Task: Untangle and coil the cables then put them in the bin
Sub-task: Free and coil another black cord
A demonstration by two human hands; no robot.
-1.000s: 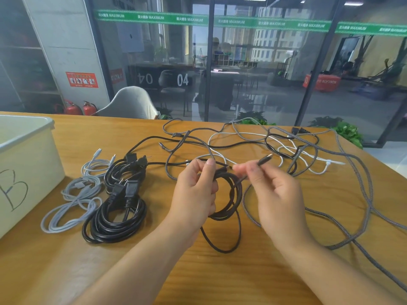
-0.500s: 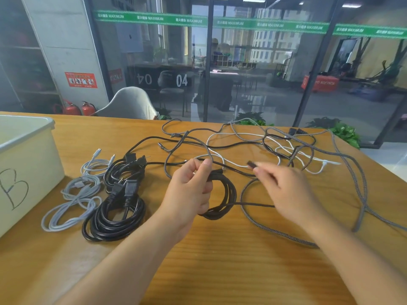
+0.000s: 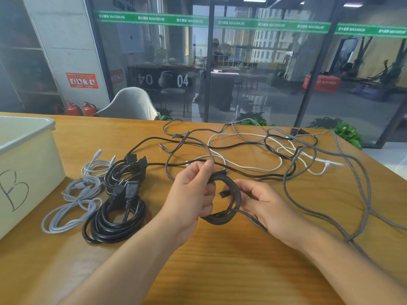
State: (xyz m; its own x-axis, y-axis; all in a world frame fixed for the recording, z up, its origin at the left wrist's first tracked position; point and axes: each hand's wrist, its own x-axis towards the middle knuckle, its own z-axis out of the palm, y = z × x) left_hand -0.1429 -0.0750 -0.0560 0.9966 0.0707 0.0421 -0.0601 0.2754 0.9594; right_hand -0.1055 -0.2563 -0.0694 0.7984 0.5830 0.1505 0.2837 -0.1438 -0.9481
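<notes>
My left hand (image 3: 193,194) grips a small coil of dark braided cable (image 3: 229,214) just above the wooden table (image 3: 220,271). My right hand (image 3: 266,205) is at the coil's right side, its fingers curled round the loops; the cable's plug end (image 3: 222,194) pokes through the middle of the coil. Behind the hands lies a tangle of black, white and grey braided cables (image 3: 275,155). A cream bin (image 3: 26,172) marked "B" stands at the left edge.
Between the bin and my left hand lie coiled grey cables (image 3: 74,208) and coiled black power cables (image 3: 116,219). A long grey braided cable (image 3: 363,194) loops across the right side of the table. A glass wall and a chair (image 3: 130,104) stand beyond the far edge.
My right hand carried the cable's free end round and came in against the coil, adding a loop. The plug end now sits inside the coil. My left hand stayed gripping the coil.
</notes>
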